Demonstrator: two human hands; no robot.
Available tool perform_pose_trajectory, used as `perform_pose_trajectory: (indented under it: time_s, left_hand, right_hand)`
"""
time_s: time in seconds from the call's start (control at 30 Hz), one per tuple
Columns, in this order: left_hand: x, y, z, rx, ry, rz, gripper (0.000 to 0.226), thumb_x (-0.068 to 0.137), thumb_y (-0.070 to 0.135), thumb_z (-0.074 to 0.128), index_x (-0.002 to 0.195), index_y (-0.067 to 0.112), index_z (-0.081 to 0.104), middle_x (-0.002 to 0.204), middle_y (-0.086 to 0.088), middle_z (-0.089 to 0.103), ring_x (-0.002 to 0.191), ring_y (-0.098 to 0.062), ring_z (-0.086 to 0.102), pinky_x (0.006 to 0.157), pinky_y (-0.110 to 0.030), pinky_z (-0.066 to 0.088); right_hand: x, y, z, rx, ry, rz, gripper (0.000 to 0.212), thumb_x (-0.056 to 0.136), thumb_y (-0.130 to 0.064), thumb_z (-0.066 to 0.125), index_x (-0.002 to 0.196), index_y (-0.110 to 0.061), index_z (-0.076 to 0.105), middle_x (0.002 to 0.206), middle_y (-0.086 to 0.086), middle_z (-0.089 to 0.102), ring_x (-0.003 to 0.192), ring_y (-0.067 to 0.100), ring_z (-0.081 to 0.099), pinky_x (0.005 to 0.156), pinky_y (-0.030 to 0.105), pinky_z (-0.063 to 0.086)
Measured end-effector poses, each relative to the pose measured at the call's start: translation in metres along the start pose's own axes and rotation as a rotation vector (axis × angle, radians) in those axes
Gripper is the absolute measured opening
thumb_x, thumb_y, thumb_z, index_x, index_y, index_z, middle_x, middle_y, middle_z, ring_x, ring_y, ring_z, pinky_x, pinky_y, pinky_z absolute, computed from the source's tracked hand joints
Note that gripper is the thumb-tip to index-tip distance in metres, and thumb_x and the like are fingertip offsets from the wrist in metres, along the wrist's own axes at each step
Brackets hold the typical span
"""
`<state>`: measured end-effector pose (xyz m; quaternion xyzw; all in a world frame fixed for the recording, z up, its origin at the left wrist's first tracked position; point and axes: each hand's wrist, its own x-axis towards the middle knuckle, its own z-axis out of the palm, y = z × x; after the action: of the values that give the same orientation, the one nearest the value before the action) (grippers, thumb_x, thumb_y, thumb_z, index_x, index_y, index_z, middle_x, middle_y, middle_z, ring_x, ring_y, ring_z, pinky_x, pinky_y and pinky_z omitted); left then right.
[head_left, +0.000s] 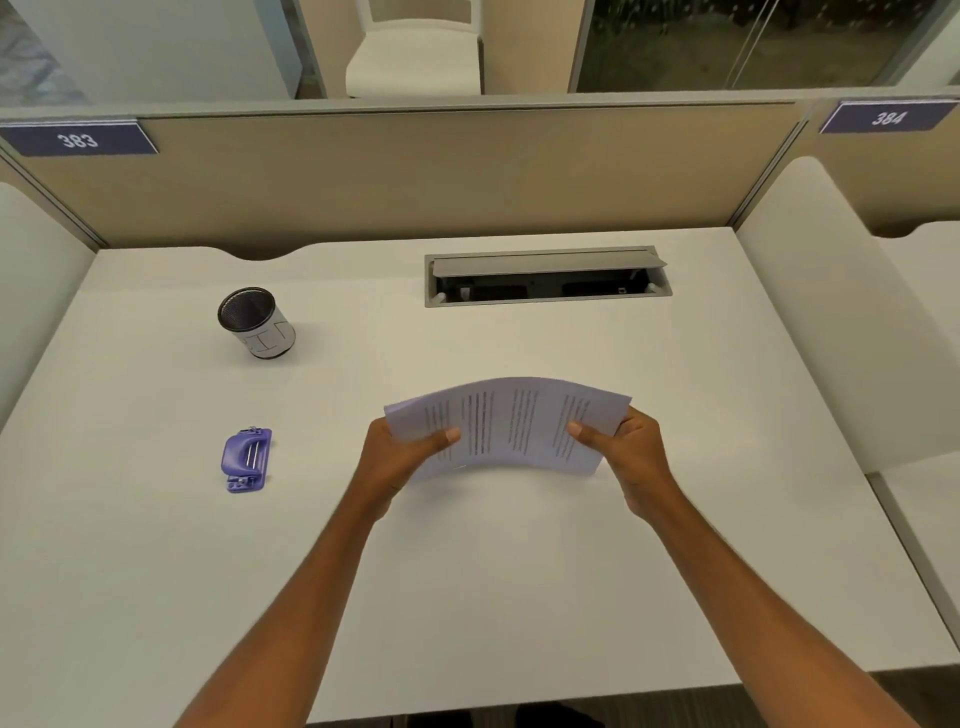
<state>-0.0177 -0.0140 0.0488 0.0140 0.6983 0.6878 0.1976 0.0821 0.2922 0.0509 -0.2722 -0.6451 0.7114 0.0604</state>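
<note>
L hand (402, 451) & R hand (621, 446) pinch paper stack (511, 423) ends, bowed up above desk (467, 571), right of hole punch (247, 459).

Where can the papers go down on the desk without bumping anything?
The widest bare patch of the desk is near you, below the papers and right of the purple hole punch. The right side, before the cable hatch, is bare too. The left is busier: the pen cup stands there.
</note>
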Motion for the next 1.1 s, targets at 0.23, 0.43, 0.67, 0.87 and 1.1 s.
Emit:
perform_pose_trajectory:
  time_s: [0.23, 0.43, 0.67, 0.87, 1.1]
  left_hand:
    - [-0.005, -0.001, 0.01, 0.006, 0.036, 0.022, 0.033, 0.08, 0.033, 0.096, 0.112, 0.034, 0.088, 0.111, 0.002, 0.088, 0.103, -0.018, 0.084, 0.085, -0.026, 0.066]
    - [-0.009, -0.003, 0.012, -0.037, 0.059, 0.014, 0.033, 0.083, 0.028, 0.095, 0.111, 0.041, 0.086, 0.112, 0.005, 0.087, 0.105, -0.016, 0.083, 0.08, -0.023, 0.066]
    - [-0.005, 0.0, 0.014, -0.063, 0.093, -0.02, 0.035, 0.077, 0.035, 0.096, 0.109, 0.041, 0.084, 0.112, 0.005, 0.087, 0.102, -0.013, 0.083, 0.078, -0.022, 0.065]
    - [-0.005, 0.004, 0.011, -0.285, 0.058, -0.01, 0.045, 0.089, 0.027, 0.092, 0.131, 0.031, 0.077, 0.135, -0.005, 0.08, 0.126, -0.027, 0.076, 0.105, -0.05, 0.062]
    - [-0.006, 0.002, 0.039, -0.696, 0.077, -0.103, 0.054, 0.101, 0.004, 0.075, 0.148, 0.029, 0.065, 0.148, -0.011, 0.073, 0.134, -0.031, 0.072, 0.102, -0.054, 0.064]
  right_hand:
    - [-0.002, 0.008, -0.005, -0.009, 0.03, 0.005, 0.032, 0.084, -0.006, 0.092, 0.108, -0.025, 0.082, 0.106, -0.005, 0.087, 0.092, 0.011, 0.082, 0.076, 0.022, 0.064]
    - [-0.001, 0.012, -0.005, -0.008, 0.015, 0.021, 0.033, 0.084, -0.004, 0.092, 0.109, -0.024, 0.082, 0.107, -0.005, 0.087, 0.095, 0.013, 0.083, 0.079, 0.023, 0.065]
    - [0.0, 0.017, -0.015, -0.073, -0.014, 0.027, 0.034, 0.084, 0.0, 0.09, 0.106, -0.026, 0.083, 0.104, -0.01, 0.087, 0.091, 0.003, 0.081, 0.075, 0.014, 0.061]
    - [0.007, 0.005, -0.035, -0.019, -0.067, -0.011, 0.031, 0.088, -0.003, 0.087, 0.116, -0.014, 0.081, 0.113, 0.003, 0.086, 0.102, 0.023, 0.081, 0.092, 0.032, 0.066]
    - [0.004, -0.011, -0.007, 0.382, -0.101, 0.043, 0.039, 0.084, -0.011, 0.085, 0.122, -0.01, 0.074, 0.113, 0.013, 0.082, 0.101, 0.032, 0.082, 0.091, 0.042, 0.066]
